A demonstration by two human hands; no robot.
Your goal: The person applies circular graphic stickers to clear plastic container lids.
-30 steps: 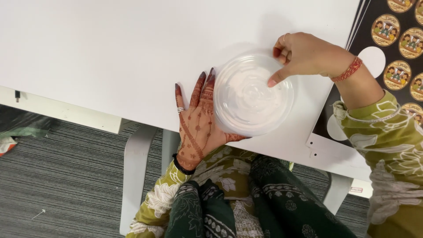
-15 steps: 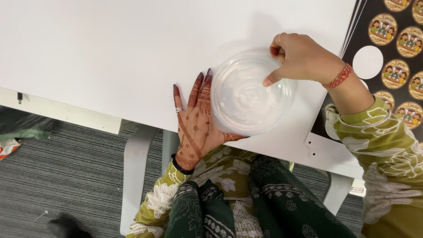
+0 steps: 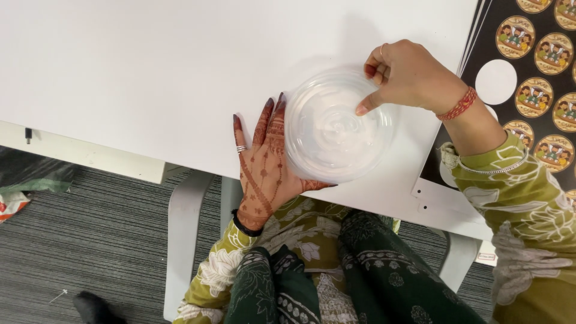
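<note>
- A white table [image 3: 150, 72] is being used, above grey carpet.
- A clear round container [image 3: 337, 126] is being steadied near its front edge by the flat, spread left hand [image 3: 267, 162].
- Its lid is being pressed by the curled right hand [image 3: 408, 75].

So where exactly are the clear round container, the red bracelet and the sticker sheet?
clear round container [image 3: 336, 129]: head view, middle of its lid.
red bracelet [image 3: 459, 105]: head view, on the band at the right wrist.
sticker sheet [image 3: 540, 66]: head view, dark part between the round stickers.
</note>
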